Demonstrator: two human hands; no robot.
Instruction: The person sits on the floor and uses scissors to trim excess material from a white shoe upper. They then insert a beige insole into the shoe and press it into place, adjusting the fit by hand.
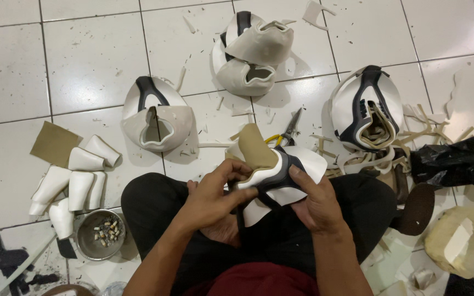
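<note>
- at nine o'clock, a flat tan cardboard square [54, 143] lies on the white tiled floor [89, 66], touching a cluster of white curved leather pieces [75, 181] that runs down toward eight o'clock.
- at seven o'clock, a round metal bowl of stubs [101, 234] sits just beside the person's black-trousered knee, with black offcuts [6, 263] near the lower left edge.
- at ten o'clock, a white and black shoe upper lying open [156, 116] rests on the tiles, with bare floor to its left.
- at the centre, the left hand [215, 194] is clamped on the white, navy and tan shoe upper [278, 172], its thumb pressed across the front of the piece.
- at twelve o'clock, a stack of two cream shoe uppers [250, 52] stands well apart from the hands; bare tiles fill the top left.
- just above the held upper, yellow-handled scissors [287, 134] lie on the floor.
- the right hand [314, 203] grips the same upper from the right, fingers closed over its navy band, above the lap.
- at two o'clock, a white and navy upper with tan lining [367, 109] sits among cream trimmings [429, 129].
- at three o'clock, a crumpled black plastic bag [456, 161] lies near the right edge; below it, at four o'clock, a pale yellow foam lump [459, 241].
</note>
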